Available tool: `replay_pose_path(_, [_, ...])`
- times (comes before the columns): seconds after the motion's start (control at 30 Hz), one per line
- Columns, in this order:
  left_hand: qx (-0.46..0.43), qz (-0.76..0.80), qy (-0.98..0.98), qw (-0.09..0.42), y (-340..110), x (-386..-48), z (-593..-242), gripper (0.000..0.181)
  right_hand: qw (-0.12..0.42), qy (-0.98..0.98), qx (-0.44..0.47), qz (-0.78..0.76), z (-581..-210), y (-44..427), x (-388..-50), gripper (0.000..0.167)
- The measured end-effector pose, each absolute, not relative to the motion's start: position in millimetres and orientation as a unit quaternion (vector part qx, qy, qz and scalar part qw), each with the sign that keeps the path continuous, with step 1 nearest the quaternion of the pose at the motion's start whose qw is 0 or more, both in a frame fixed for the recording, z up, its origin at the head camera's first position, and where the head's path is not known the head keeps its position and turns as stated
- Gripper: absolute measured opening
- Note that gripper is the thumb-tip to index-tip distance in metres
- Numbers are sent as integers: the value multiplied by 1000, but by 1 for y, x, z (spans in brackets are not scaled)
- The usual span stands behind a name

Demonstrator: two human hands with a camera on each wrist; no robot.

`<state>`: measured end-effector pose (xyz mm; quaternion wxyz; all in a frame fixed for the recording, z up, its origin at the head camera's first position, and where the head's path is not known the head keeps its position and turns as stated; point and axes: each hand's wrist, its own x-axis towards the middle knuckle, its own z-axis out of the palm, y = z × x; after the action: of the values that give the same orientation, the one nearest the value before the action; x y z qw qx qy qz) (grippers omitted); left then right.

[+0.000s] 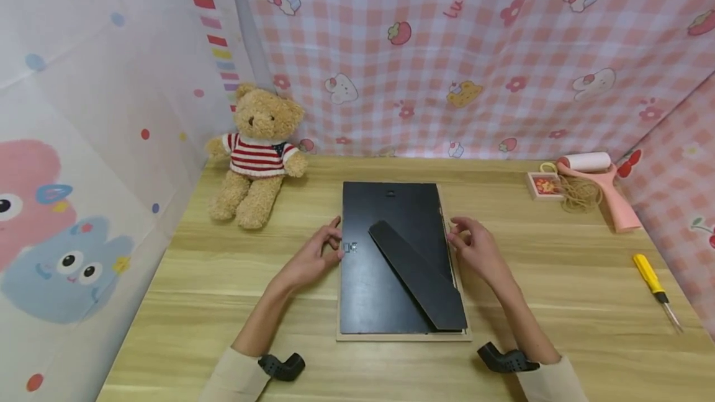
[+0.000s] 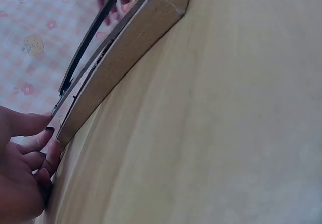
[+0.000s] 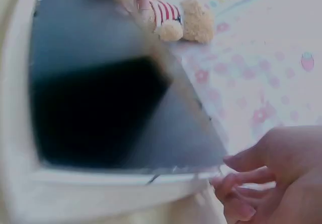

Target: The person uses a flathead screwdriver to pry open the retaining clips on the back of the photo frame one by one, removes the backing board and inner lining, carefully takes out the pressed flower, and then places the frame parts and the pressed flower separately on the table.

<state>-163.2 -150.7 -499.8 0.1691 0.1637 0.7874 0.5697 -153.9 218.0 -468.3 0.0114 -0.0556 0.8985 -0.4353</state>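
Observation:
A wooden picture frame (image 1: 404,337) lies back side up on the table, long sides running away from me. Its black backing board (image 1: 363,290) sits slightly off to the left, so more pale rim shows on the right, and the left wrist view shows a gap under the board. The slanted black stand (image 1: 416,275) stands partly raised. At the left edge, by a small metal clip (image 1: 350,247), my left hand (image 1: 313,257) grips the frame between thumb and fingers. My right hand (image 1: 477,250) pinches the opposite edge, its lower fingers curled by the side.
A teddy bear (image 1: 259,160) in a striped sweater sits at the back left. At the back right are a pink-handled lint roller (image 1: 606,185), a bundle of twine (image 1: 580,194) and a small framed box (image 1: 544,186). A yellow screwdriver (image 1: 650,278) lies near the right edge.

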Motion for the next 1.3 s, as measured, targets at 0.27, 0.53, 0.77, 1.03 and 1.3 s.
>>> replay_pose_path(0.27, [151,549,813,126,-146,-159,-496,27,3,905,-71,-420,-476,219,-132,28])
replay_pose_path(0.53, [136,514,847,-1,-124,-147,-509,54,-25,872,-32,-488,-484,205,-119,40])
replay_pose_path(0.77, [111,533,839,25,-120,-148,-535,61,-45,866,-28,-496,-477,209,-116,41])
replay_pose_path(1.03, [66,511,856,42,-115,-154,-538,68,-63,869,-42,-488,-469,213,-112,42])
replay_pose_path(1.3, [80,509,854,71,-88,-161,-538,70,-20,891,-31,-453,-450,234,-107,46])
